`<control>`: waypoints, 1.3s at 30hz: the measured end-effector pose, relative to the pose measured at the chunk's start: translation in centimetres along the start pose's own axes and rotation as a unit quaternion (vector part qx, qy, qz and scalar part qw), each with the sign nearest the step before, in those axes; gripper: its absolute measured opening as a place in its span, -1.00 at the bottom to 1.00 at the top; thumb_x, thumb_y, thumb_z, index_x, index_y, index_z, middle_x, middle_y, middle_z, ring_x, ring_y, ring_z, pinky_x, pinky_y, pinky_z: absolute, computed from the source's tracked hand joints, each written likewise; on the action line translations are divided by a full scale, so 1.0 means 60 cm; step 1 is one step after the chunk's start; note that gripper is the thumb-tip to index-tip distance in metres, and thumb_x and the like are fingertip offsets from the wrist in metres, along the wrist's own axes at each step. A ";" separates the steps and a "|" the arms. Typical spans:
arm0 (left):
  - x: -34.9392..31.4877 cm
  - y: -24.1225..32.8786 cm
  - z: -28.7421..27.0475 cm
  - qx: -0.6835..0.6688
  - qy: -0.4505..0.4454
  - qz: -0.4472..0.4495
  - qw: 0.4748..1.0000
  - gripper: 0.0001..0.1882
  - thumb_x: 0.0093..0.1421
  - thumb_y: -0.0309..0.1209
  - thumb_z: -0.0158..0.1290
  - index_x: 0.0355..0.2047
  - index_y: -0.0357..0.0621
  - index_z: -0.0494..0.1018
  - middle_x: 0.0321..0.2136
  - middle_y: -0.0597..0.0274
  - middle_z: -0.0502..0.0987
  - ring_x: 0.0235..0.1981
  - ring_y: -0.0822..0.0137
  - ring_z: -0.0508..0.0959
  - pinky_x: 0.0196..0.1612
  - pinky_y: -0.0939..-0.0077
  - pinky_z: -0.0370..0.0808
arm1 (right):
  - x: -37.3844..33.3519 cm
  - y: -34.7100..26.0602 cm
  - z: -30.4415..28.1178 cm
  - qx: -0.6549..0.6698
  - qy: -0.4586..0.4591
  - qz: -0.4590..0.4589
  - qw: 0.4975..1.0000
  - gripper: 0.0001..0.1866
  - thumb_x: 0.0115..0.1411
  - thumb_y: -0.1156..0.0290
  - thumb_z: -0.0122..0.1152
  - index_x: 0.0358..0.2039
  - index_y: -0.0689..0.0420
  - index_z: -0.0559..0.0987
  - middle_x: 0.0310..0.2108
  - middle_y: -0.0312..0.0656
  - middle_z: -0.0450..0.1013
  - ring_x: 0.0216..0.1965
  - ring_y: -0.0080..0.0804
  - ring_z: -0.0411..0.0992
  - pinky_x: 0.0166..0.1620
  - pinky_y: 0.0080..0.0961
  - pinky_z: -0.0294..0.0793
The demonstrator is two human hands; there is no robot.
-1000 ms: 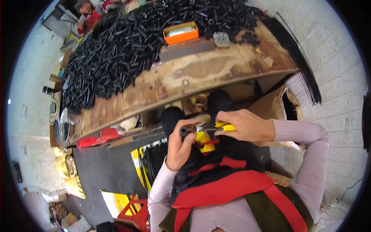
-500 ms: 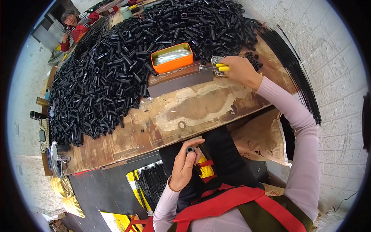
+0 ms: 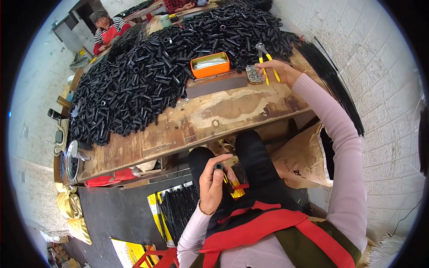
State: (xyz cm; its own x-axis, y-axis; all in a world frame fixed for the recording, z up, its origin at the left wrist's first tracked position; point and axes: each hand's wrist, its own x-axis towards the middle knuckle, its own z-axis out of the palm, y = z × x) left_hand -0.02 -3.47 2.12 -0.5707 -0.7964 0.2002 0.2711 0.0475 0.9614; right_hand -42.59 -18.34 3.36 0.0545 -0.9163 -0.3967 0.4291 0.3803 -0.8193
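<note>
My left hand (image 3: 211, 185) is closed around a black tube (image 3: 218, 166) above my lap, its round open end facing up between thumb and fingers. Over the table, my right hand (image 3: 287, 73) grips pliers with yellow handles (image 3: 260, 47). Their jaws point toward the far side. Thumb and fingertips of that hand are at the edge of a small square tray (image 3: 255, 81) of tiny metal pieces; whether they pinch one is too small to tell. Left of the tray stands an orange tin (image 3: 210, 70) with thin pale strips in it.
A large heap of black tubes (image 3: 129, 85) covers the far and left part of the wooden table (image 3: 223, 109). Long black rods (image 3: 337, 91) lie along the right wall. An open sack (image 3: 301, 158) stands below the table. Another person (image 3: 107, 32) sits at the far left.
The pliers have swung from pointing left to pointing away from me. My right fingers have come to the small tray. My left hand still holds the tube; the whole view has shifted.
</note>
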 end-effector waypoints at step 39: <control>-0.041 0.046 0.065 0.034 -0.020 0.021 0.999 -0.40 0.46 0.00 -0.34 0.12 -0.32 0.35 -0.47 0.40 0.30 -0.45 0.57 0.21 -0.35 0.69 0.19 | -0.363 0.291 0.350 -0.146 -0.091 -0.431 0.886 -0.88 0.20 0.75 0.15 -0.25 0.32 0.49 -0.28 -0.09 0.50 -0.33 -0.39 0.56 -0.23 -0.52 0.55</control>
State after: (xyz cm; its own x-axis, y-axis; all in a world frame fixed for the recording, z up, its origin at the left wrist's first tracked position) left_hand -0.89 0.94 5.01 -0.5913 -0.7676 0.2474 0.2435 0.1225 0.9621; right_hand -17.33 5.63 6.39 -0.0236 -0.8768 0.4802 0.1318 -0.4789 -0.8679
